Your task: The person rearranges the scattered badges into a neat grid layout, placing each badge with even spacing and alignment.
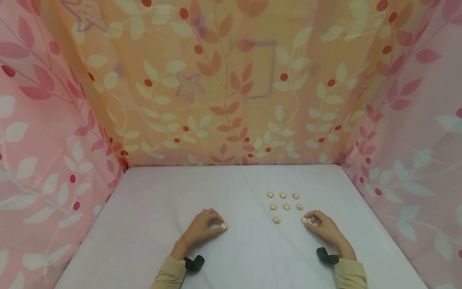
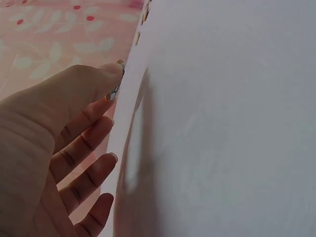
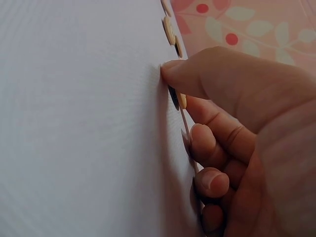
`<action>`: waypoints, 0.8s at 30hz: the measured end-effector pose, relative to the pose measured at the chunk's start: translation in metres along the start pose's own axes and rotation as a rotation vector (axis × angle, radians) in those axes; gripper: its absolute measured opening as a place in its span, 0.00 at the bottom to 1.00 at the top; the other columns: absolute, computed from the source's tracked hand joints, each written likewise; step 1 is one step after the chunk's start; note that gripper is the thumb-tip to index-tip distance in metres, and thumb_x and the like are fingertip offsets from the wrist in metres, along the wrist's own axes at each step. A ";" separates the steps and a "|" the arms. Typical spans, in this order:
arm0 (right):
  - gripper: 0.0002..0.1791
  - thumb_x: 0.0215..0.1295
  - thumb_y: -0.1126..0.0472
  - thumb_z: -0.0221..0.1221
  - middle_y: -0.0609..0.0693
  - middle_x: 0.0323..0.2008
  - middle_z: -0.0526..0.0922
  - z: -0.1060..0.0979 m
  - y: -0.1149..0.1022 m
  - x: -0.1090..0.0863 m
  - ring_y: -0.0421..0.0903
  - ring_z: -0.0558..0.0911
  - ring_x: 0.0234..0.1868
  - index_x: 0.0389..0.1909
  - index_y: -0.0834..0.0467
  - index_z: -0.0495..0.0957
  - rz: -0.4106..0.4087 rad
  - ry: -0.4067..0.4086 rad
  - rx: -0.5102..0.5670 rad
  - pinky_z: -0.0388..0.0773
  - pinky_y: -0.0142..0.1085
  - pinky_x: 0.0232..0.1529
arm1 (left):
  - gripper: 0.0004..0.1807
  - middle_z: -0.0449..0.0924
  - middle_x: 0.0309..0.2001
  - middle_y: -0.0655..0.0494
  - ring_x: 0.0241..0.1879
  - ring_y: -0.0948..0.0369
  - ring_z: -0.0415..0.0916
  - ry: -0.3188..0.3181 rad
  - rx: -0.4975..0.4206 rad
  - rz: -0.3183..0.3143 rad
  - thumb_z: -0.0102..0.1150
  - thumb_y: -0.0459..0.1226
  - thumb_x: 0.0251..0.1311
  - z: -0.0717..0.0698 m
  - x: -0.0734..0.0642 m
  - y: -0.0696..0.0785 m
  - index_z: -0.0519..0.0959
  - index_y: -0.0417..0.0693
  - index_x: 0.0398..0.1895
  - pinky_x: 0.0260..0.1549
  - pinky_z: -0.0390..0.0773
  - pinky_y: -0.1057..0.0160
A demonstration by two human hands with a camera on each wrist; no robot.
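Between thumb and forefinger, my left hand [image 1: 205,228] pinches a small round wooden disc [image 1: 224,226], left of the laid-out discs. The left wrist view shows this disc [image 2: 116,88] edge-on at the thumb tip, the other fingers loosely bent. At the right end of the nearest row, my right hand [image 1: 324,228] has thumb and forefinger on another pale disc [image 1: 304,220], low at the tabletop. The right wrist view shows that disc [image 3: 183,101] partly hidden behind the thumb. Two rows of three discs [image 1: 286,206] lie beyond, and a single marked disc [image 1: 276,220] lies left of the right hand.
A white cloth covers the table [image 1: 162,192]. Patterned curtains [image 1: 223,100] hang behind and on both sides of it. Each wrist carries a black camera, one on the left [image 1: 195,263] and one on the right [image 1: 327,256], beside beige sleeves.
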State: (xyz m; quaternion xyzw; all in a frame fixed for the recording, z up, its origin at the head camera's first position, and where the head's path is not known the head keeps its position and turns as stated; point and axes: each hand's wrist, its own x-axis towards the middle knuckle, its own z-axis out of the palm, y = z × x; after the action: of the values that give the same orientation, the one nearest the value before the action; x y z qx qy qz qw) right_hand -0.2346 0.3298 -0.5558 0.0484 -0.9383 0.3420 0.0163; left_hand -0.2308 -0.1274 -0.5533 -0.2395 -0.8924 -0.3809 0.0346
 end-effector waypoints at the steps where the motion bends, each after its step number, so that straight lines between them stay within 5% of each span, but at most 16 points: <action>1: 0.16 0.54 0.51 0.65 0.45 0.31 0.70 0.000 0.000 0.000 0.39 0.66 0.33 0.40 0.54 0.76 0.002 -0.002 -0.005 0.62 0.31 0.33 | 0.08 0.75 0.37 0.73 0.40 0.67 0.68 0.003 0.004 0.007 0.64 0.52 0.51 0.001 0.001 0.001 0.79 0.65 0.33 0.43 0.66 0.59; 8: 0.17 0.54 0.52 0.65 0.45 0.31 0.70 0.001 0.000 -0.001 0.38 0.65 0.31 0.41 0.55 0.76 0.002 -0.001 -0.002 0.61 0.31 0.32 | 0.10 0.77 0.37 0.68 0.39 0.63 0.70 0.018 -0.001 0.087 0.66 0.49 0.50 0.010 0.009 0.009 0.80 0.62 0.35 0.41 0.68 0.62; 24: 0.16 0.53 0.53 0.66 0.46 0.30 0.69 0.001 -0.001 -0.003 0.37 0.64 0.28 0.40 0.55 0.76 -0.025 0.016 0.005 0.61 0.31 0.29 | 0.10 0.77 0.38 0.68 0.40 0.64 0.70 -0.006 0.044 0.154 0.67 0.48 0.50 0.032 0.031 0.033 0.81 0.61 0.36 0.40 0.68 0.64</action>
State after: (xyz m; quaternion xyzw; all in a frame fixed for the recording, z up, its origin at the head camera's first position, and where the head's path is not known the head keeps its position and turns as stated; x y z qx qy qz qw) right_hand -0.2315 0.3289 -0.5565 0.0575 -0.9367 0.3443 0.0278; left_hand -0.2397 -0.0728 -0.5463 -0.3080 -0.8796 -0.3565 0.0662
